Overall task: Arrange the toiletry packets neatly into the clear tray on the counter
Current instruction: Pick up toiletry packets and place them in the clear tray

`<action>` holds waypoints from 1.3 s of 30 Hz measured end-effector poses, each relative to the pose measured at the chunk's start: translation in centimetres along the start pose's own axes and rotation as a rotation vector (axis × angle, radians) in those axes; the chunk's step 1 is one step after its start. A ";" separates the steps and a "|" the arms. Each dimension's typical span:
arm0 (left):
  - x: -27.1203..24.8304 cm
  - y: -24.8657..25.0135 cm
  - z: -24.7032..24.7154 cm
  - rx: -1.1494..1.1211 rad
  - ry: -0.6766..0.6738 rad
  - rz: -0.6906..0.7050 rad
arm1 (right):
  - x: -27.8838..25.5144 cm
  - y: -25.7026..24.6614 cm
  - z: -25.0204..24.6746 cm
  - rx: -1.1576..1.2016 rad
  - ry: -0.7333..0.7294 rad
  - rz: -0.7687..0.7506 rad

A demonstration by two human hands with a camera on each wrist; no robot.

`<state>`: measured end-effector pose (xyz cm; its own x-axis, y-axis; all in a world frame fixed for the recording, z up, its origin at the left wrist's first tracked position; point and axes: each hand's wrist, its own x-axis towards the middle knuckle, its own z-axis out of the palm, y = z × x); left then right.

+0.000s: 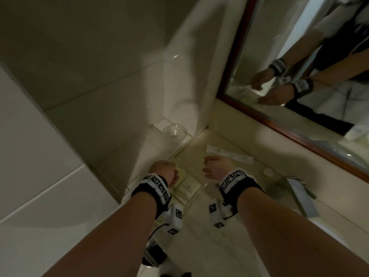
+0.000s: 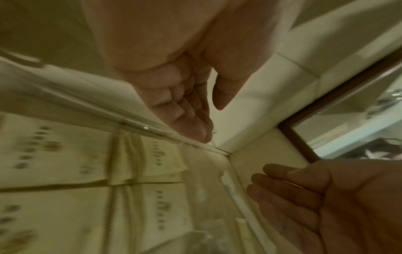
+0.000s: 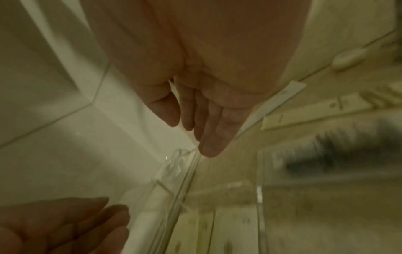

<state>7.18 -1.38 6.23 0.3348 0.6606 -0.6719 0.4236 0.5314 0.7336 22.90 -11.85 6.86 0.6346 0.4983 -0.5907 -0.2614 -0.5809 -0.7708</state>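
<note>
The clear tray (image 1: 192,173) sits on the counter between my two hands, and its rim (image 2: 130,124) runs under my left fingertips. Several pale green toiletry packets (image 1: 186,186) lie flat in it, side by side (image 2: 65,154). My left hand (image 1: 164,172) hovers over the tray's left side, fingers straight and pointing down (image 2: 195,120), holding nothing. Over the right side, my right hand (image 1: 214,166) hangs the same way (image 3: 202,130), also with nothing in it. A long white packet (image 1: 229,155) lies on the counter just beyond the tray.
A glass bowl (image 1: 174,131) stands in the back corner by the wall. To the right lie a small round white item (image 1: 267,172) and a long blue-grey packet (image 1: 301,196). A framed mirror (image 1: 299,116) runs along the back right.
</note>
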 end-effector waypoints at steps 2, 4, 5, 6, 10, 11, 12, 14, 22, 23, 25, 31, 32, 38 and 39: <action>-1.0 2.0 2.7 -0.021 -0.061 0.058 | -1.2 -1.3 -3.1 0.033 0.035 -0.019; -2.4 4.0 6.7 -0.003 -0.141 0.124 | -3.1 -2.3 -7.7 0.056 0.097 -0.052; -3.4 4.9 8.9 0.014 -0.186 0.145 | -4.1 -2.5 -10.1 0.082 0.134 -0.069; -4.4 5.7 11.2 0.041 -0.234 0.164 | -5.1 -2.4 -12.6 0.116 0.175 -0.086; -8.5 6.9 20.5 0.129 -0.377 0.261 | -9.5 -0.1 -23.0 0.277 0.324 -0.132; -9.6 6.9 22.6 0.141 -0.412 0.284 | -10.6 0.7 -25.2 0.299 0.350 -0.138; -11.0 6.7 24.8 0.159 -0.447 0.296 | -12.0 1.6 -27.6 0.315 0.379 -0.130; -14.1 6.2 29.3 0.186 -0.515 0.298 | -15.2 3.5 -32.1 0.301 0.493 -0.127; -27.4 0.1 44.6 0.332 -0.738 0.272 | -25.6 14.5 -47.7 0.499 0.688 -0.133; -29.1 -1.0 46.4 0.348 -0.748 0.276 | -26.7 16.1 -49.6 0.515 0.710 -0.129; -31.5 -3.0 49.1 0.372 -0.767 0.259 | -28.3 18.9 -52.6 0.545 0.740 -0.115; -37.9 -11.4 58.4 0.502 -0.781 0.221 | -32.8 30.6 -63.0 0.642 0.865 -0.026; -38.3 -12.5 59.2 0.530 -0.770 0.211 | -33.0 32.2 -64.0 0.651 0.878 -0.001; -39.0 -17.5 63.6 0.701 -0.696 0.169 | -31.9 39.8 -67.2 0.731 0.816 0.124; -38.7 -18.1 64.4 0.704 -0.673 0.149 | -31.4 40.5 -67.5 0.744 0.805 0.139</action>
<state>40.75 -70.71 12.45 0.7422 0.1393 -0.6555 0.6696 -0.1142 0.7339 41.51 -94.45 10.25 0.7828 -0.2631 -0.5639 -0.5680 0.0680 -0.8202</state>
